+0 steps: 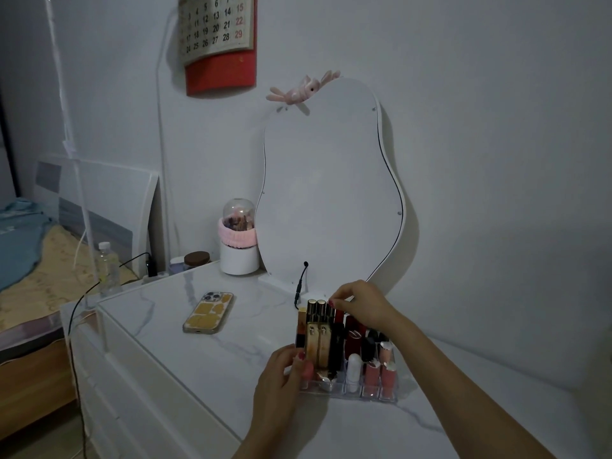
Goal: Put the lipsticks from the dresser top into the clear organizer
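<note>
The clear organizer point(347, 390) is steadied by the left hand point(284, 376); a red lipstick point(338, 314) is pinched by the right hand point(362, 301) (neighbouring tubes could be toppled if nudged).

Phone point(208, 312) face down, wavy mirror point(331, 187), wall calendar point(218, 38), water bottle point(106, 266), pink-banded brush holder point(238, 240)

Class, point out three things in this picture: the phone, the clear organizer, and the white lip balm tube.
phone point(208, 312), head view, middle of its yellow case back.
clear organizer point(371, 390), head view, front wall.
white lip balm tube point(353, 366), head view, its rounded cap.
</note>
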